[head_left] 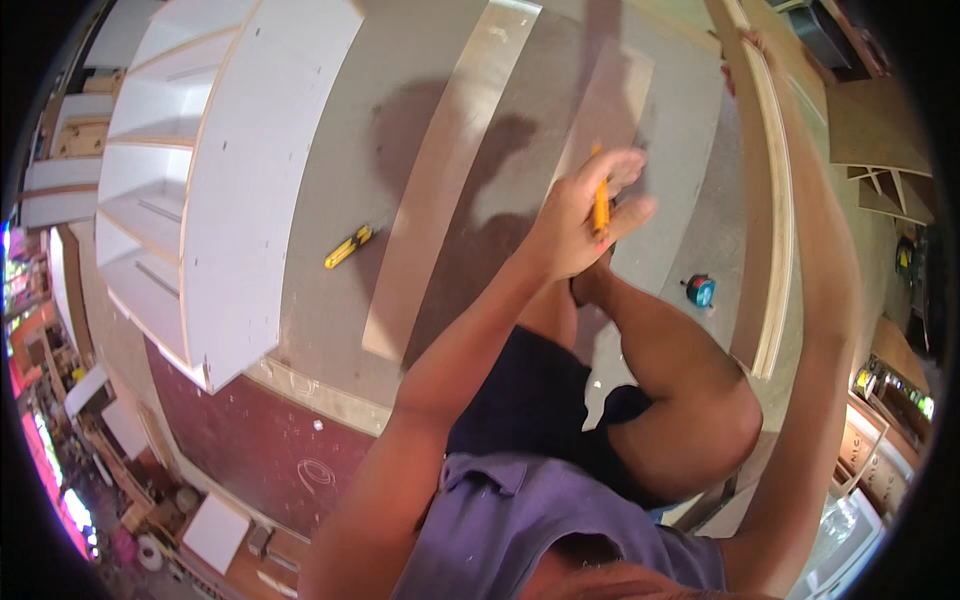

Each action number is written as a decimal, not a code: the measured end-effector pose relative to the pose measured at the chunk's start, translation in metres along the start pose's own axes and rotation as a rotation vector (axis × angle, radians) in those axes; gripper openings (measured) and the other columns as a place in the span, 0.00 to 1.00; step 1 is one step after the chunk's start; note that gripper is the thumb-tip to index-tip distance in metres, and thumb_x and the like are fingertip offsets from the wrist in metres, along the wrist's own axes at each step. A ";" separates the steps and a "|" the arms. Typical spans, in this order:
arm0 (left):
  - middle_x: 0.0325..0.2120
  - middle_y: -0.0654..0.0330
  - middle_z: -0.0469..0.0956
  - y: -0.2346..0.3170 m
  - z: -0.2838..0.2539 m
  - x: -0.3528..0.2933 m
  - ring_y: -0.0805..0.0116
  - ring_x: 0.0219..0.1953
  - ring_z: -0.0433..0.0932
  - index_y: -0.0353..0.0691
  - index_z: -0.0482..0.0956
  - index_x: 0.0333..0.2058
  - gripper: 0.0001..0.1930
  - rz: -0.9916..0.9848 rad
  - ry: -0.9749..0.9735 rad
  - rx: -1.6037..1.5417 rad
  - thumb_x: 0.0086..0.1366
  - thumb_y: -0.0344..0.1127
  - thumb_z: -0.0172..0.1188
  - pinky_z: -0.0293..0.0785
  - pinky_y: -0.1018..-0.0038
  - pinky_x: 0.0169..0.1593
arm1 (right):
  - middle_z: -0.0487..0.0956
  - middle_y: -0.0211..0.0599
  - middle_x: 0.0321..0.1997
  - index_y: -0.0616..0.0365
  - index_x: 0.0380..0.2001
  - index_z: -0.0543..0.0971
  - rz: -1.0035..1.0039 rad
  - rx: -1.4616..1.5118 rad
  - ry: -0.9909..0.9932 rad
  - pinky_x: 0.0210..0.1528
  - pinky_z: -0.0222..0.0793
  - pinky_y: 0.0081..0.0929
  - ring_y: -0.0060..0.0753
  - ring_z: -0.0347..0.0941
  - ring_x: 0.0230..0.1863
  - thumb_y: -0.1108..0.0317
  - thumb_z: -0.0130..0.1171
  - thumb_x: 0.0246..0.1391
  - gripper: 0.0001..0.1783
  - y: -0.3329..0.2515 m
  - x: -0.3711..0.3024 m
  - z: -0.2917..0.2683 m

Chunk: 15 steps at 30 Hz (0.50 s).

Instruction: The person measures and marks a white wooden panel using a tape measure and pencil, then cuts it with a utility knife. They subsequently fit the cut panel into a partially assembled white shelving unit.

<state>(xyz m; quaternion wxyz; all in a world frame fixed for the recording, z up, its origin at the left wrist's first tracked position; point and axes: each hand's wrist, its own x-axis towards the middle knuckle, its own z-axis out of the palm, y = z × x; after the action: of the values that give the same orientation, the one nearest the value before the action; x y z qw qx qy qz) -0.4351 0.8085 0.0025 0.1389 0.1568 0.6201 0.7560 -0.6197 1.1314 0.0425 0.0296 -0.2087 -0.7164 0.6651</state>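
My left hand [585,205] is raised over the work surface near my bent knee. An orange pencil [601,212] is tucked between its thumb and fingers, and the fingers are partly stretched out. On the right, my arm reaches far forward along a long wooden board [765,200] standing on edge. My right hand [748,62] grips this board near its far end, its fingers partly hidden behind the wood. Two flat wooden strips lie on the grey sheet: a long strip [440,180] left of my left hand, and another strip [610,100] just beyond it.
A yellow-and-black screwdriver [350,247] lies left of the long strip. A teal-and-black tape measure [700,290] sits near the upright board. To the left stands a white shelf cabinet [235,180] with open compartments. A dark red panel [260,430] lies at the lower left.
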 end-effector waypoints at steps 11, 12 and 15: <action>0.69 0.39 0.59 0.087 0.017 -0.066 0.45 0.72 0.59 0.27 0.50 0.70 0.64 0.242 -0.078 -0.263 0.49 0.68 0.72 0.54 0.55 0.73 | 0.70 0.44 0.29 0.61 0.45 0.72 0.288 0.040 -0.001 0.19 0.69 0.32 0.36 0.71 0.23 0.36 0.65 0.41 0.40 -0.032 -0.061 0.090; 0.69 0.39 0.58 0.093 0.011 -0.075 0.46 0.72 0.58 0.27 0.49 0.70 0.67 0.308 -0.111 -0.192 0.45 0.69 0.74 0.54 0.55 0.73 | 0.71 0.45 0.30 0.61 0.45 0.72 0.265 0.062 0.006 0.20 0.69 0.33 0.35 0.70 0.22 0.38 0.67 0.41 0.39 -0.022 -0.064 0.100; 0.66 0.38 0.64 0.116 -0.001 -0.116 0.50 0.68 0.66 0.27 0.56 0.67 0.64 0.255 0.004 0.000 0.41 0.59 0.83 0.60 0.57 0.71 | 0.72 0.48 0.37 0.62 0.50 0.69 0.171 0.140 -0.046 0.25 0.73 0.37 0.37 0.72 0.27 0.46 0.71 0.41 0.40 0.003 -0.084 0.137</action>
<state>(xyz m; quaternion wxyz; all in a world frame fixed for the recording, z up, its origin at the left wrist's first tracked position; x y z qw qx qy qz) -0.3311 0.7382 0.1090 0.0405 0.2331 0.5955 0.7677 -0.5861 0.9740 0.0436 -0.0290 -0.2511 -0.6482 0.7183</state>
